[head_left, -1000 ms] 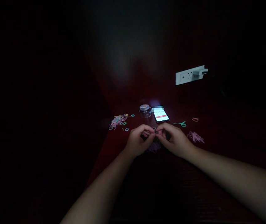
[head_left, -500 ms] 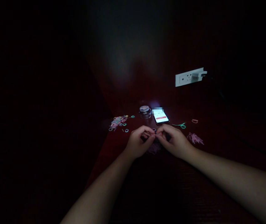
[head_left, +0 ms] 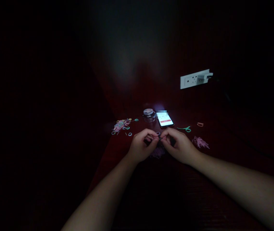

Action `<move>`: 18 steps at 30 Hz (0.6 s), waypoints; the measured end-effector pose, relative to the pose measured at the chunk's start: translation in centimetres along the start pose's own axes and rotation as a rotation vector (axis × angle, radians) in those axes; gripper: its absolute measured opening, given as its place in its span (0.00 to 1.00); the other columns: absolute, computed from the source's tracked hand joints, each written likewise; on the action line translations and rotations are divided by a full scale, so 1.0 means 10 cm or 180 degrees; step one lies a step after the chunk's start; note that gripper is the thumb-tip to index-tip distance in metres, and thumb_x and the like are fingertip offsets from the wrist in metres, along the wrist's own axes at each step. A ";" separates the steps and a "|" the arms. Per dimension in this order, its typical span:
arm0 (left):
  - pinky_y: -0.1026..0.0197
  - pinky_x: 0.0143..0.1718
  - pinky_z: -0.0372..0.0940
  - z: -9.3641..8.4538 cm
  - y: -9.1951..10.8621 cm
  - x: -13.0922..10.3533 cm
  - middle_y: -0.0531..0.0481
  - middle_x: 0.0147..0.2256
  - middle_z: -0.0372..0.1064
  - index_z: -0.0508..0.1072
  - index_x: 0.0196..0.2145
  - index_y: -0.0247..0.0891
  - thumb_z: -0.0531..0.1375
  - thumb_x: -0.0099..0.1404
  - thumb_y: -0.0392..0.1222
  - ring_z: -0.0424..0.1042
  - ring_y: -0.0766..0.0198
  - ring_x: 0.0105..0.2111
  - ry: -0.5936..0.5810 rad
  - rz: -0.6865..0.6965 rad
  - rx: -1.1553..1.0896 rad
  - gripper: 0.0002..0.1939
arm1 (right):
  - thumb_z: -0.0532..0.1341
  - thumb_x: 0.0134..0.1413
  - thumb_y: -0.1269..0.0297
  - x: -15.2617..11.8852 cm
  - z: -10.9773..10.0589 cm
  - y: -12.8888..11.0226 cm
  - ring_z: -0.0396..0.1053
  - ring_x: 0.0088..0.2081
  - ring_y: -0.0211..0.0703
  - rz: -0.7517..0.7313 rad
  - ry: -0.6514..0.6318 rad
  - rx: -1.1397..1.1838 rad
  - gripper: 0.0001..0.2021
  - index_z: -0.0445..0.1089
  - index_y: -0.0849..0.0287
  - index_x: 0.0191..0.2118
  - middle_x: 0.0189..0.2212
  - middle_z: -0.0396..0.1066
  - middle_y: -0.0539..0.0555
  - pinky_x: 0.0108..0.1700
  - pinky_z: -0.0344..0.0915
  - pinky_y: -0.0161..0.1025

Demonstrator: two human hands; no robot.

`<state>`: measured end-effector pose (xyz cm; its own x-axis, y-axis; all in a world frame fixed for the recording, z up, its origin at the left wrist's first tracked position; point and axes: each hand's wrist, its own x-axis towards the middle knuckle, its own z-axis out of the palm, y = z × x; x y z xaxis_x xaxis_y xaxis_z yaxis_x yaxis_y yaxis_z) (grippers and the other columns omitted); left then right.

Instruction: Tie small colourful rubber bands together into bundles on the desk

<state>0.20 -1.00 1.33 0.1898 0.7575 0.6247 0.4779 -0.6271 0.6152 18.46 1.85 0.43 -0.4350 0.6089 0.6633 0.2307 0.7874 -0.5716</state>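
My left hand (head_left: 143,145) and my right hand (head_left: 177,145) are pinched near each other above the dark red table (head_left: 117,154). Whatever lies between their fingertips is too small and dark to make out. Below the fingers is a pile of pinkish-purple strands (head_left: 158,152), partly hidden by the hands. A small ring (head_left: 158,133) shows just beyond the fingertips. To the right of my right hand lies another bunch of pink strands (head_left: 200,142).
Colourful small rings (head_left: 121,125) are heaped at the left. Behind the hands stand a lidded clear jar (head_left: 149,115) and a lit phone (head_left: 165,119). Green scissors (head_left: 186,129) and an orange-pink piece (head_left: 200,124) lie right. A wall socket (head_left: 194,79) holds a plug.
The fingertips have parted slightly, with a small dark gap now between them. Otherwise the hands and the objects stay almost where they were.
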 end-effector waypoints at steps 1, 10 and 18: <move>0.65 0.32 0.67 0.00 0.00 0.00 0.49 0.33 0.73 0.72 0.37 0.36 0.61 0.63 0.37 0.71 0.68 0.30 -0.0007 0.0004 0.0015 0.04 | 0.58 0.55 0.73 0.00 0.00 0.00 0.60 0.25 0.36 -0.0010 -0.0004 -0.0010 0.04 0.65 0.57 0.35 0.25 0.62 0.48 0.30 0.58 0.36; 0.64 0.34 0.67 -0.04 0.02 -0.01 0.48 0.35 0.73 0.71 0.40 0.36 0.62 0.61 0.36 0.73 0.66 0.33 -0.0100 0.0128 0.0065 0.08 | 0.57 0.56 0.72 0.01 -0.01 0.01 0.60 0.26 0.37 -0.0010 0.0035 -0.0011 0.03 0.65 0.57 0.33 0.24 0.62 0.48 0.30 0.58 0.36; 0.64 0.32 0.67 -0.02 -0.04 -0.01 0.49 0.33 0.74 0.73 0.37 0.37 0.62 0.61 0.37 0.73 0.67 0.30 0.0012 0.0066 0.0350 0.06 | 0.57 0.56 0.72 0.01 -0.01 0.00 0.60 0.25 0.37 0.0001 0.0081 0.0023 0.03 0.65 0.57 0.33 0.24 0.62 0.48 0.30 0.59 0.36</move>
<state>-0.18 -0.88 1.18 0.1975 0.7437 0.6386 0.5652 -0.6187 0.5457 18.47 1.93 0.51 -0.4125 0.6115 0.6752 0.2246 0.7866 -0.5752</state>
